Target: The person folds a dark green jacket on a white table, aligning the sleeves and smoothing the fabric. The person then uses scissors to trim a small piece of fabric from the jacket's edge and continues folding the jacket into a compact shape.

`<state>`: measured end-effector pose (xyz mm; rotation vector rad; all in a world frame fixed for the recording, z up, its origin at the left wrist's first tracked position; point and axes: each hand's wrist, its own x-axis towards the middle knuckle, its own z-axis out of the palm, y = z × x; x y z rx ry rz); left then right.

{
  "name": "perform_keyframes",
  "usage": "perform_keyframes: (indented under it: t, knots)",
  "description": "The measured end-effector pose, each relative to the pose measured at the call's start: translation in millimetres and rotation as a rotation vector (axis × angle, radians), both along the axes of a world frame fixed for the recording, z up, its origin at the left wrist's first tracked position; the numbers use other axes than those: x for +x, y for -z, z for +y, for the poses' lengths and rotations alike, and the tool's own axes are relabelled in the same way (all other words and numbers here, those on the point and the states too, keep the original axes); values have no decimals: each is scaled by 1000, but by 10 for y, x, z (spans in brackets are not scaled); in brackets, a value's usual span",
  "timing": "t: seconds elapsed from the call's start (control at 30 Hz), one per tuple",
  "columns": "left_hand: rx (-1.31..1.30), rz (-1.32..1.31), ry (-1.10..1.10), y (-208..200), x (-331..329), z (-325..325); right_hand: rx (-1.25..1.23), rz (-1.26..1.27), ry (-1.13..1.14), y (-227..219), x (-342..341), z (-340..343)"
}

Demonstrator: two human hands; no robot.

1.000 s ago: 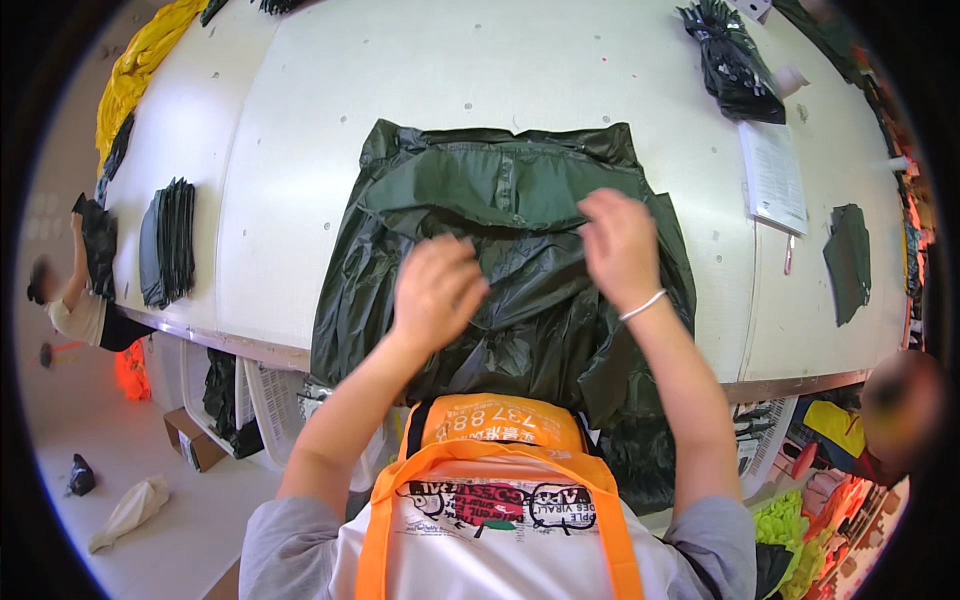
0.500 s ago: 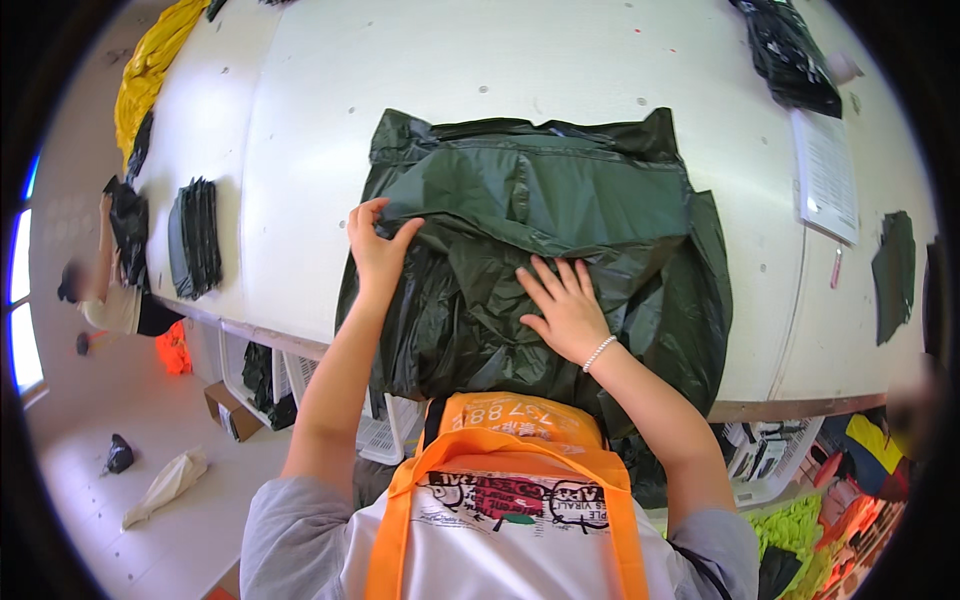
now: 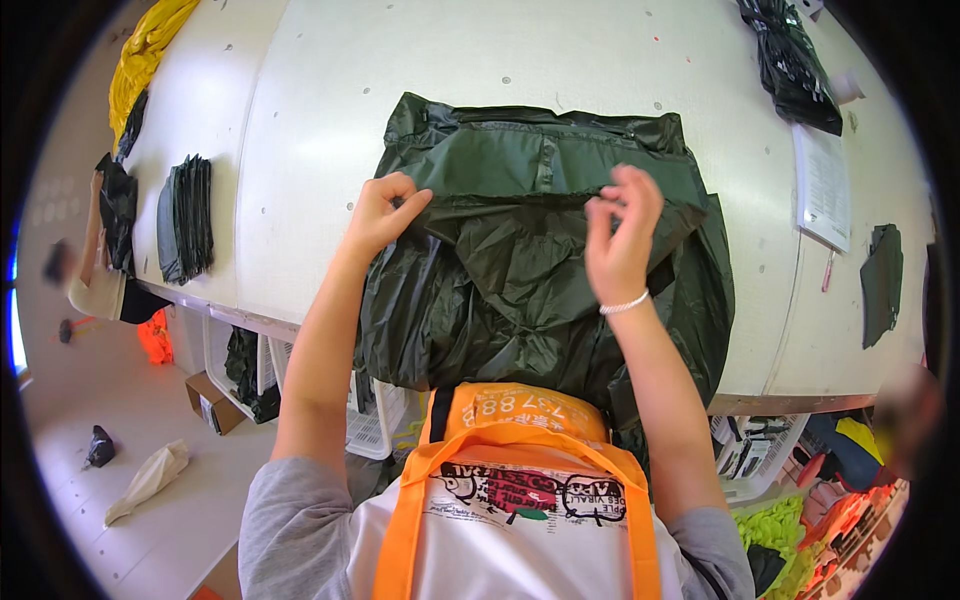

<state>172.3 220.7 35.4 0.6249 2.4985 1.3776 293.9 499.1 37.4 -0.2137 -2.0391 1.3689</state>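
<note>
A dark green garment of thin, shiny fabric [image 3: 520,290] lies folded and crumpled on the table before me, its near end against my front. Across its upper part runs a nearly straight fold edge, with a smoother, paler green panel showing beyond. My left hand [image 3: 385,212] is closed at the left end of this edge, thumb and fingers pinching the fabric. Farther right on the same edge, my right hand [image 3: 627,230] is raised with fingers curled, thumb and forefinger closed at the fabric; the other fingers are loosely bent. What exact kind of garment it is, I cannot tell.
On the white table [image 3: 330,130], a stack of folded dark pieces [image 3: 187,218] lies left. Black bundled material [image 3: 790,65], paper sheets [image 3: 824,185] and a folded dark piece [image 3: 881,285] lie right. Another person [image 3: 110,290] stands far left. White baskets [image 3: 375,420] sit below the edge.
My right hand has lifted from lying flat on the fabric and moved up and right to the fold edge. My left hand has closed, and the fold edge has come nearer and straightened.
</note>
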Motion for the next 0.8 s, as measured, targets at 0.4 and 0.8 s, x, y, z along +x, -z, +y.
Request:
perform_keyframes:
  t: [0.4, 0.8]
  knots:
    - [-347, 355, -260, -105, -184, -8, 710, -569, -571, 87, 1208, -637]
    - [-612, 458, 568, 589, 981, 1290, 282, -658, -548, 477, 429, 550]
